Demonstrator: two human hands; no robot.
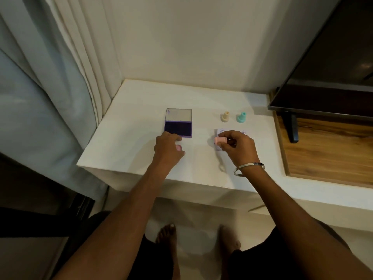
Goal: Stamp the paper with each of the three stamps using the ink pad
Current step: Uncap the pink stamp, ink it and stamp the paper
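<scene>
My right hand (238,148) grips a pink stamp (219,140), tilted on its side over the left part of a small white paper (222,131). Two faint round prints show on the paper, most of which my hand hides. A beige stamp (225,116) and a teal stamp (241,117) stand upright just behind the paper. The ink pad (178,128) lies open to the left, purple pad showing and lid raised behind it. My left hand (168,148) rests on the white table at the pad's front edge, fingertips touching its corner.
The white table (131,142) fills a corner, with a wall behind and curtains (66,77) on the left. A dark screen (327,63) on a stand overhangs a wooden surface (327,150) at the right. My bare feet show on the floor below the table's front edge.
</scene>
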